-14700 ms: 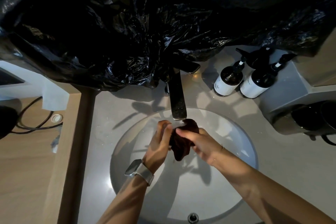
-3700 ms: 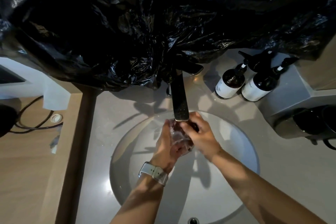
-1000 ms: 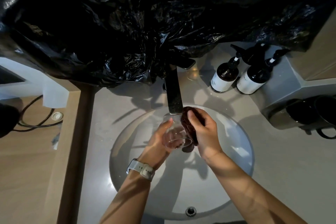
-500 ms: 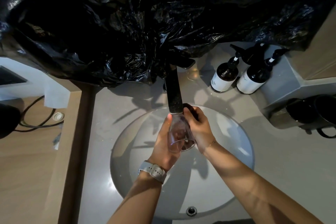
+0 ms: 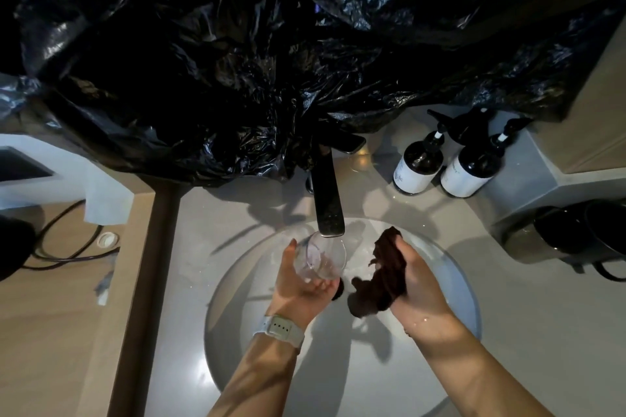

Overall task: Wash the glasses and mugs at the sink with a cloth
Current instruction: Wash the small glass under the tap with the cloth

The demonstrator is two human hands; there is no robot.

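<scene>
Glass point(image 5: 323, 256) under faucet point(image 5: 328, 203) (over the sink point(image 5: 450, 267)), cloth point(image 5: 386, 276) rightward.

Two bare forearms, no sleeves in view. Left hand point(image 5: 301, 288) has a watch point(image 5: 279, 330) on the wrist w/ a pale, whitish band: small row of holes along the strap, rounded edges. Watch face not visible, only the strap side. Right hand point(image 5: 416, 284) wears no ring or band that I can make out; a few water drops glint near the wrist
</scene>
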